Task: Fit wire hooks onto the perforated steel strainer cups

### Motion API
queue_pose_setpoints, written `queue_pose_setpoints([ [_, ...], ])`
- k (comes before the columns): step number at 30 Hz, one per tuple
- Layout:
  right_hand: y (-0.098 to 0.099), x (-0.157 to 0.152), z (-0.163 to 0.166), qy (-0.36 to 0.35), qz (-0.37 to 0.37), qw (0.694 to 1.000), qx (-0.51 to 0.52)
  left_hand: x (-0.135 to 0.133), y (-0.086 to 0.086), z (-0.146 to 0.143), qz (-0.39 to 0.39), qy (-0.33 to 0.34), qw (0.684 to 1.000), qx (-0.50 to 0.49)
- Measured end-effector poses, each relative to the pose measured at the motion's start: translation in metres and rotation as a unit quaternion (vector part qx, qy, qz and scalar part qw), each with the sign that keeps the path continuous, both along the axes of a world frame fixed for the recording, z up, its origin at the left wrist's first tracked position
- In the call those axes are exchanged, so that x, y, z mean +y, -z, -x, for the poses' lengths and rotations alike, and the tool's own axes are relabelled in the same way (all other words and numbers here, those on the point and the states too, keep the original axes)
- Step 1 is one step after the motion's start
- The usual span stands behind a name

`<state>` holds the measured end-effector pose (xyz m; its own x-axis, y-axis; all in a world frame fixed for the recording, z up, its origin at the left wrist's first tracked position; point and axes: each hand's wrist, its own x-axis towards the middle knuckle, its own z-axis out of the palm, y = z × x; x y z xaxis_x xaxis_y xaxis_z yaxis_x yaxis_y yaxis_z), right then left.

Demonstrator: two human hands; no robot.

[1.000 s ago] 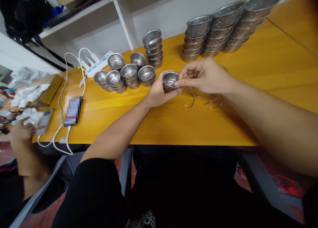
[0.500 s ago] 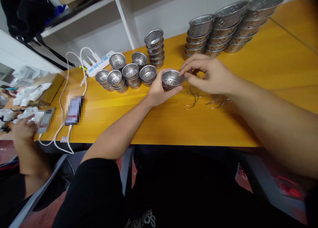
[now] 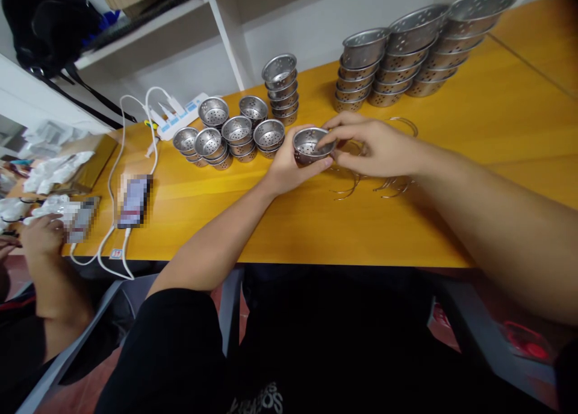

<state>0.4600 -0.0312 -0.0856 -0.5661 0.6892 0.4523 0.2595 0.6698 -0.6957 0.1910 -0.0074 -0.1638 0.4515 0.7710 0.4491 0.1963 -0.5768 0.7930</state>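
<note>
I see the left hand point(image 3: 286, 164) wrapped around a round, shiny, perforated metal cup point(image 3: 309, 151) over the bench point(image 3: 316, 233); the right hand's point(image 3: 374, 146) index finger reaches past its rim, whether gripping I can't tell. Nearby lie thin curved wires point(image 3: 353, 189), smooth yellow wood stretching to the front edge.

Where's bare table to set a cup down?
Bare table shows between left forearm and right forearm, nearer than the wires; between the phone and left forearm; and beyond the right forearm, right of the tall stacks. Crowded: among the short stacks and around the held cup.
</note>
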Motion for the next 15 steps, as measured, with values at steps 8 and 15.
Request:
queue_pose_setpoints([
  [8,-0.021,0.002,-0.008,0.091,-0.026,0.99,0.103,-0.004,0.004,0.0,0.116,0.031,0.993,-0.01],
  [15,-0.028,0.023,0.03,0.074,-0.017,0.996,0.043,-0.011,-0.001,0.0,0.085,0.089,0.992,0.023],
])
